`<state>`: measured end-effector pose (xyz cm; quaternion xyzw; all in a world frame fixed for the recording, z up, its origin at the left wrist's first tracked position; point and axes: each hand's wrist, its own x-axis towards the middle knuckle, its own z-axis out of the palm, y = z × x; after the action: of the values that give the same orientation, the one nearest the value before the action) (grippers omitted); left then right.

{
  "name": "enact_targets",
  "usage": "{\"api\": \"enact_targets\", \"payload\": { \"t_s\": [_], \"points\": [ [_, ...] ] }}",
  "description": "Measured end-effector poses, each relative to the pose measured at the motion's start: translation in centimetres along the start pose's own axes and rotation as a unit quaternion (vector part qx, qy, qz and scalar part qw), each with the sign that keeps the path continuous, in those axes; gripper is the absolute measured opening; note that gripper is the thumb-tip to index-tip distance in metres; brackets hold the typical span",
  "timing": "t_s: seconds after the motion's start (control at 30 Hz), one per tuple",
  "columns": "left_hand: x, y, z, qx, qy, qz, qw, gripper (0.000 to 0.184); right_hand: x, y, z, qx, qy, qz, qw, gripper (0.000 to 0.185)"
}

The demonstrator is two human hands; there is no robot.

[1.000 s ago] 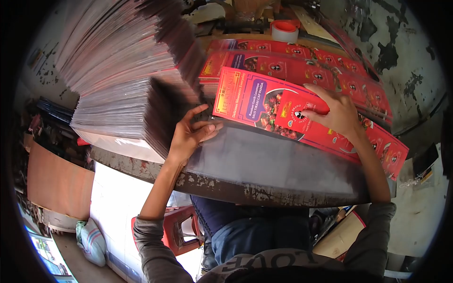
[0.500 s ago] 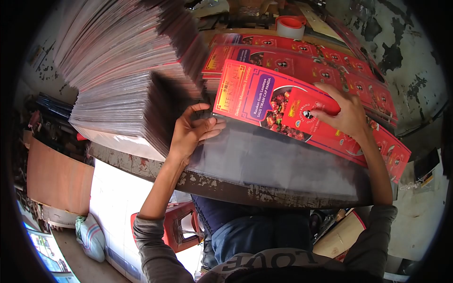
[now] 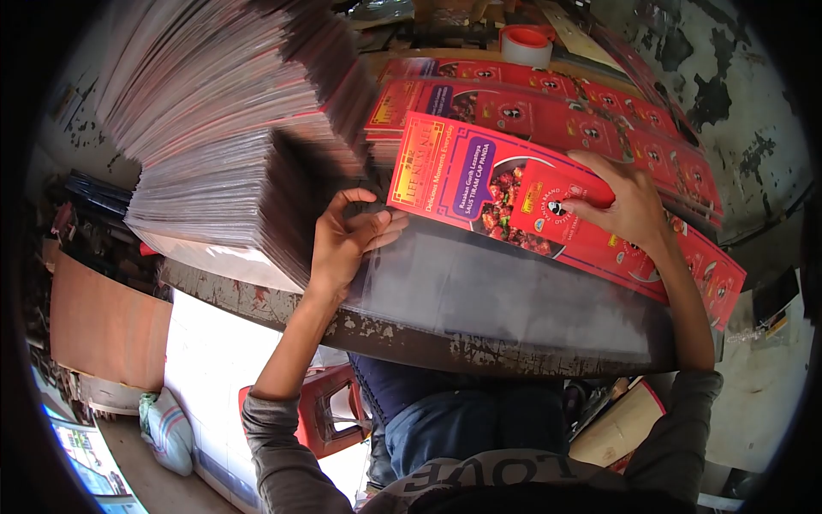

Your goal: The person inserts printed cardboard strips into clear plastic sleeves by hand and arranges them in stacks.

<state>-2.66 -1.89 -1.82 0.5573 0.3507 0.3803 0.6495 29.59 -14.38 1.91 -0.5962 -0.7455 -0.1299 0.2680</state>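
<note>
A long red printed card (image 3: 467, 184) with food pictures slants across the middle of the table. My right hand (image 3: 623, 199) grips its upper edge, the thumb lying over the printed face and the fingers behind. Below the card lies a pile of clear plastic sleeves (image 3: 488, 283). At the sleeves' left end, close to the card's left corner, my left hand (image 3: 347, 244) has thumb and fingers pinched together on what looks like the edge of a clear sleeve. Glare and the see-through film make that edge hard to see.
A tall, leaning stack of sleeved cards (image 3: 205, 184) stands on the left. More red cards (image 3: 548, 116) lie in overlapping rows behind. A tape roll (image 3: 527, 47) sits at the back. The worn table edge (image 3: 479, 355) is nearest me, with a red stool (image 3: 330, 411) below.
My left fingers have shifted slightly at the sleeve's edge. The red card's left end has tilted a little; my right hand keeps almost the same place and hold.
</note>
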Motion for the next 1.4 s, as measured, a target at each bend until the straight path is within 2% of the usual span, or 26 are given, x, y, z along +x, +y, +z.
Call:
{"api": "enact_targets", "payload": {
  "t_s": [0.43, 1.4],
  "points": [
    [-0.15, -0.38, 0.06, -0.003, 0.009, 0.027, 1.000, 0.013, -0.06, 0.04, -0.04, 0.010, -0.009, 0.017, 1.000, 0.054],
    [-0.51, -0.73, 0.38, 0.077, 0.024, 0.117, 0.990, 0.013, -0.02, -0.45, -0.14, 0.013, -0.027, 0.027, 0.999, 0.054]
  ]
}}
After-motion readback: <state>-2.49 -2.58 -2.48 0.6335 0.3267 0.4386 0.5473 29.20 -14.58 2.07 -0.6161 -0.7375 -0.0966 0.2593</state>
